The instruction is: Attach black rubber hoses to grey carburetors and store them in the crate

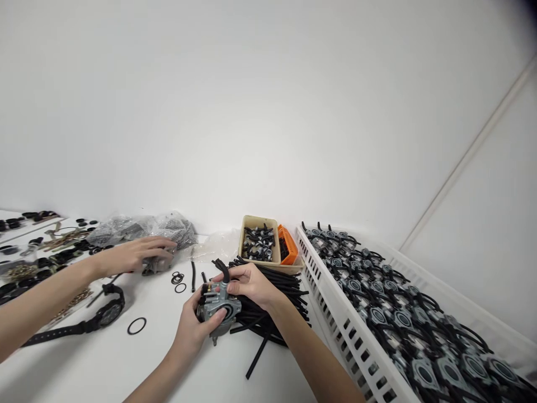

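Observation:
A grey metal carburetor point(218, 302) is held above the white table, its round bore facing me. My left hand point(192, 329) is closed around its left and lower side, thumb beside the bore. At its top, my right hand point(254, 284) pinches a short black rubber hose point(225, 274) where it meets the body; the fingers partly hide that joint. Just behind and right of the carburetor lies a pile of black rubber tubes point(289, 288). Left of it are several black O-rings point(178, 277) and a loose length of tube point(193, 276).
A co-worker's hand point(136, 254) reaches in from the left over small parts. A white crate point(335, 313) of carburetors stands right. Behind are a cream bin point(242, 246) and an orange basket point(289, 238). A wristwatch point(109, 313) and a large O-ring point(136, 326) lie left.

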### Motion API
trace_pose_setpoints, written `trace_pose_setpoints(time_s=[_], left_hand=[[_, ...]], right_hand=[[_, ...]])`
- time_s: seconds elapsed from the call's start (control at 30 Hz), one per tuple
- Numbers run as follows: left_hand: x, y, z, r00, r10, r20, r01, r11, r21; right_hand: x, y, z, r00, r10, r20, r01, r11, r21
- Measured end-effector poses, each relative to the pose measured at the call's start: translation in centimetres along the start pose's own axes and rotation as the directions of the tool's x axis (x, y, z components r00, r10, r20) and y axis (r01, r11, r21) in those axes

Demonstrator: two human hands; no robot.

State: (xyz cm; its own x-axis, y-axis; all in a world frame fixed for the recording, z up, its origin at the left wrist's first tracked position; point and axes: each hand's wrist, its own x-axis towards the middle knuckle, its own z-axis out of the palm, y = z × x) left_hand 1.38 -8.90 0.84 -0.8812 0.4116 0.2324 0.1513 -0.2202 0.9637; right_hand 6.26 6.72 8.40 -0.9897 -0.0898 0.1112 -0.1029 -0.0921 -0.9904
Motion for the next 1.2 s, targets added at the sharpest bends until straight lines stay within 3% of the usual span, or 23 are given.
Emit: trace_pose_setpoints(time_s=[0.17,0.37,0.57,0.9,1.03,1.2], left_hand=[[-0.1,0.5,0.1,0.999,0.027,0.018,-0.028,0.999,0.031],[-0.2,0.6,0.0,0.994,0.099,-0.050,-0.089,0.981,0.171],[0.0,0.3,0.1,0.999,0.049,-0.012,-0.047,0.991,0.127],[-0.2,0.4,0.0,0.999,0.035,-0.002,-0.034,0.994,0.099],[0.1,-0.4,-0.1,0.999,-0.048,-0.002,0.048,0.999,-0.004],[0.4,-0.9,0.0,0.988,-0.127,0.092,0.140,0.978,-0.153]], right_hand=[[-0.2,-0.6,0.4,0.999,0.016,-0.034,-0.018,0.998,-0.065],[0.1,0.4,1.3,0.966,0.043,-0.254,-0.019,0.995,0.095],[-0.2,-0.4,0.5,0.999,-0.036,-0.006,0.036,0.997,-0.071],[0.0,0.4,1.4,0.985,-0.141,-0.103,0.119,0.974,-0.194],[0.0,0.4,1.6,0.985,-0.103,-0.137,0.089,0.990,-0.105],[0.1,0.5,1.3,0.995,-0.038,-0.090,0.055,0.978,0.203]])
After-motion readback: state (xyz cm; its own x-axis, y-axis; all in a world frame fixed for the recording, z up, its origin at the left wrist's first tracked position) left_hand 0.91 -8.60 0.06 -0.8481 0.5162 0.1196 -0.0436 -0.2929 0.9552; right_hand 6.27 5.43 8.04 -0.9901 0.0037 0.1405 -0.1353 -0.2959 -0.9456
